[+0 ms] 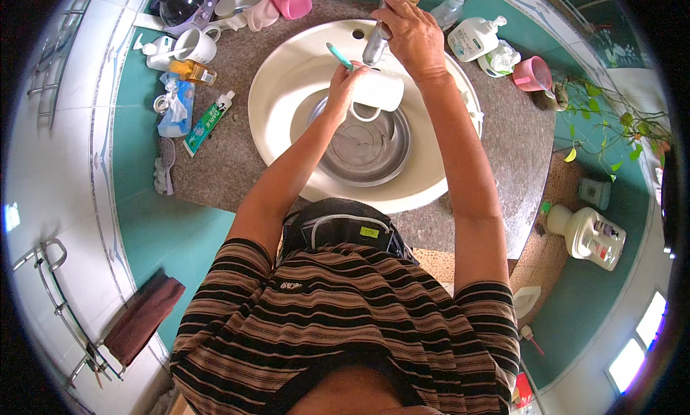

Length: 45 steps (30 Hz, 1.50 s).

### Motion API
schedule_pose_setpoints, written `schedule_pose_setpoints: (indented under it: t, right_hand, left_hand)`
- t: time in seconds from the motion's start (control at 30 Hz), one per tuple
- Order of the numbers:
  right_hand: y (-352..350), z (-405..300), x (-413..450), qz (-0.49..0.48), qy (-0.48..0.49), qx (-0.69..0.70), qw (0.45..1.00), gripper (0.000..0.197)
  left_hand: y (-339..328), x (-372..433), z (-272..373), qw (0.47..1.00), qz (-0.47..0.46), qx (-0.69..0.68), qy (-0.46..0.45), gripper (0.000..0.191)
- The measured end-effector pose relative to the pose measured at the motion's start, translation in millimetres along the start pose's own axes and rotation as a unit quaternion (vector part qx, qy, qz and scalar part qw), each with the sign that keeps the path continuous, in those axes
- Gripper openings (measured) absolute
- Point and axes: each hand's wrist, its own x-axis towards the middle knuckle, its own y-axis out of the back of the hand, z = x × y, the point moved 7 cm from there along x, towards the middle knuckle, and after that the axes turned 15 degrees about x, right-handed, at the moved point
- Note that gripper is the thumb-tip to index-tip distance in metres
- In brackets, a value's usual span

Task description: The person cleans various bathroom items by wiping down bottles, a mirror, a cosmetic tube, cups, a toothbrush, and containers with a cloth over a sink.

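Note:
My left hand (343, 91) holds a white mug (384, 94) over the sink, its looped handle pointing toward me. A green toothbrush (339, 56) sticks up from the same hand. My right hand (418, 40) rests over the top of the chrome faucet (374, 49), fingers curled on its lever. The spout is just above the mug; whether water flows is unclear. Below the mug, a round stainless steel basin (396, 169) sits inside the cream oval sink (275, 99).
On the left of the stone-look countertop (232, 167) lie a toothpaste tube (207, 125) and a hairbrush (167, 159), near an amber bottle (202, 73) and mugs (197, 45). Pump bottles (474, 39), a pink cup (531, 73) and a trailing plant (593, 105) line the right.

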Motion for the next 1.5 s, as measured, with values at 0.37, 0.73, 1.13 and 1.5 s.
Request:
schedule_pose_setpoints:
  t: [0.37, 0.73, 1.13, 1.5]
  right_hand:
    - [12, -4, 7, -0.009, -0.024, 0.028, 0.999, 0.017]
    - [0, 11, -73, 0.126, -0.19, 0.146, 0.963, 0.043]
    - [-58, -7, -127, 0.105, -0.32, 0.266, 0.903, 0.024]
    - [-25, 17, -56, 0.037, -0.425, 0.481, 0.766, 0.048]
  left_hand:
    - [2, 7, 12, 1.0, 0.004, -0.017, -0.023, 0.022]
    - [21, -7, 11, 0.989, 0.134, -0.059, 0.032, 0.024]
    - [24, -15, 15, 0.989, 0.132, 0.062, -0.026, 0.024]
    - [21, -5, -3, 0.993, 0.114, 0.009, -0.008, 0.025]
